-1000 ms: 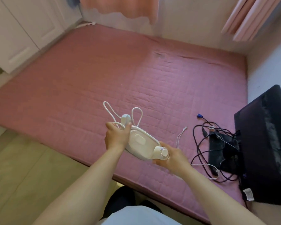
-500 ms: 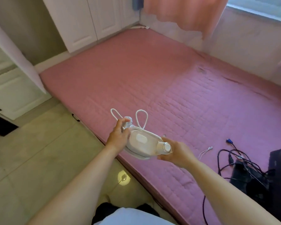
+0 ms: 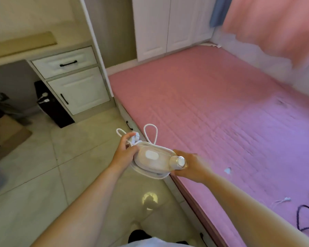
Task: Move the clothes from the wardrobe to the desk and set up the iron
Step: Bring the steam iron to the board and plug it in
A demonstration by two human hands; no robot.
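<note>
Left hand point(image 3: 126, 151) and right hand point(image 3: 191, 166) clamped on white iron point(image 3: 153, 160), cord point(image 3: 151, 133) looped (soleplate hidden)

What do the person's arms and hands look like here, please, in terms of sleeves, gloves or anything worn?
Both forearms are bare, with no sleeve reaching into view. The left hand and the right hand wear no gloves, and no watch, ring or bracelet shows, though the picture is slightly blurred.
</note>
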